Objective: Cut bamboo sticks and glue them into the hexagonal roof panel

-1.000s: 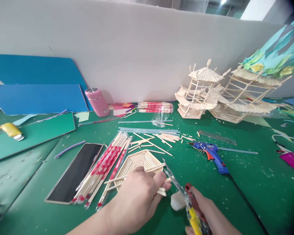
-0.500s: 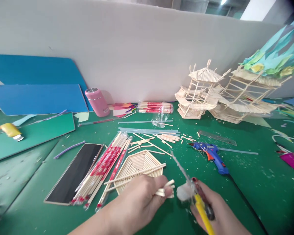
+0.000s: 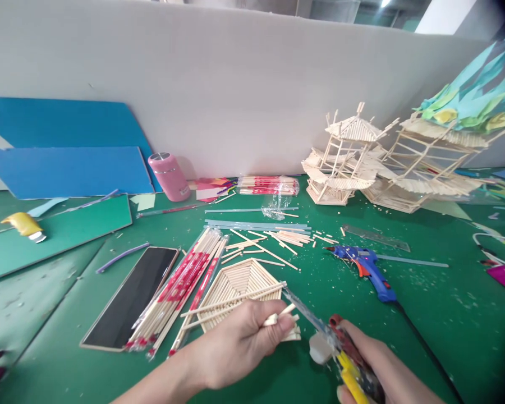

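My left hand [image 3: 252, 336] is closed on several thin wooden sticks [image 3: 284, 314], whose short ends poke out past the thumb and fingers. Under and behind it lies a panel of wooden sticks [image 3: 239, 275] laid in nested angled rows, partly covered by the hand. Two longer sticks [image 3: 235, 297] cross this panel, running behind the hand. To the right, my right hand [image 3: 366, 359] grips a hand tool [image 3: 347, 365] with yellow and dark red handle parts and a long, narrow, greyish tip pointing toward the left hand's sticks. A whitish lump [image 3: 320, 348] shows beside the tool.
Bagged stick bundles [image 3: 185, 280] and a phone [image 3: 130, 297] lie left. Loose sticks [image 3: 286, 238] and clear glue sticks [image 3: 256, 225] lie behind the panel. A blue glue gun [image 3: 362, 266] lies right, its cord running forward. Stick-built pavilions [image 3: 345, 163] and a pink flask [image 3: 169, 177] stand at the back.
The tool's narrow tip has swung down and left to beside the sticks in my left hand. The whitish lump has come lower with the tool. My left hand keeps its hold.
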### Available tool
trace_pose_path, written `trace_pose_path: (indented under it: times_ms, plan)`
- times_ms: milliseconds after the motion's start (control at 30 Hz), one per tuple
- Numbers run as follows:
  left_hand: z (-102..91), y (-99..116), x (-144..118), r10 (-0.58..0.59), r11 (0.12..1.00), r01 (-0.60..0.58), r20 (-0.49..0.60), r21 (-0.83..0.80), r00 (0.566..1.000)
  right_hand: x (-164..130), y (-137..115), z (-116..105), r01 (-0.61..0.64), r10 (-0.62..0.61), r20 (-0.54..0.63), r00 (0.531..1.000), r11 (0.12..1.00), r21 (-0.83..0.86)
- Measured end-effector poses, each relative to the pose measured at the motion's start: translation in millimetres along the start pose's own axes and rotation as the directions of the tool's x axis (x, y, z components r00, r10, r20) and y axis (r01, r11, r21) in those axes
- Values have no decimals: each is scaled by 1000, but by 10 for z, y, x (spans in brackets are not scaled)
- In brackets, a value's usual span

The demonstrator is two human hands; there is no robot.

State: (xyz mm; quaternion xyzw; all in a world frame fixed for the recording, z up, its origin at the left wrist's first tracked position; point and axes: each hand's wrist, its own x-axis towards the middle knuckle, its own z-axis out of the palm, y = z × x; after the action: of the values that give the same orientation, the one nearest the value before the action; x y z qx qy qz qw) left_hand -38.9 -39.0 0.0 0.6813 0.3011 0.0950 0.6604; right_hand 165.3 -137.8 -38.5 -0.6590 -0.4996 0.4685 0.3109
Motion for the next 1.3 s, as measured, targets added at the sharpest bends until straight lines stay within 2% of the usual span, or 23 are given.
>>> trace_pose_path:
  times_ms: [133, 233, 300, 400, 500, 567, 600, 667, 733, 767, 833, 933, 1133, 1300]
  plan:
    - [-5, -53, 1, -14, 974, 25, 49, -225, 999, 66, -103, -90, 15, -9, 62, 998, 996, -93]
    - [19, -126, 48, 21, 896, -8, 24, -444, 1000, 168, -37, -168, -5, 4, -5, 1000, 964, -265]
    - [46, -173, 96, 33, 809, -33, -10, -587, 999, 246, 77, -233, -29, -29, -122, 992, 895, -445]
    - [84, -204, 167, 33, 718, -85, -88, -691, 996, 331, 284, -368, -92, -149, -288, 946, 727, -680]
    - [119, -185, 232, 34, 702, -144, -169, -697, 985, 335, 412, -512, -87, -251, -286, 925, 593, -801]
    - [152, -161, 294, 54, 729, -166, -185, -665, 981, 296, 392, -566, -29, -334, -267, 904, 576, -817]
    - [174, -150, 336, 72, 758, -178, -190, -627, 979, 271, 347, -570, 0, -369, -282, 886, 607, -795]
    - [230, -134, 443, 122, 835, -218, -216, -506, 969, 229, 201, -529, 84, -394, -335, 856, 745, -662]
    - [296, -127, 564, 181, 897, -269, -265, -350, 947, 219, 25, -436, 207, -376, -372, 849, 884, -420]
    - [330, -128, 622, 209, 914, -292, -292, -281, 933, 230, -61, -378, 277, -377, -367, 851, 914, -296]
    - [390, -141, 714, 260, 926, -331, -333, -179, 906, 283, -205, -259, 409, -423, -333, 843, 905, -114]
    - [452, -200, 779, 317, 923, -368, -324, -111, 891, 402, -333, -113, 509, -486, -293, 823, 861, 1]
    - [484, -391, 808, 311, 938, -341, -279, -66, 909, 540, -423, -33, 524, -518, -126, 846, 852, 15]
    - [483, -410, 856, 305, 943, -330, -295, -37, 906, 591, -555, -70, 529, -523, -91, 848, 846, 66]
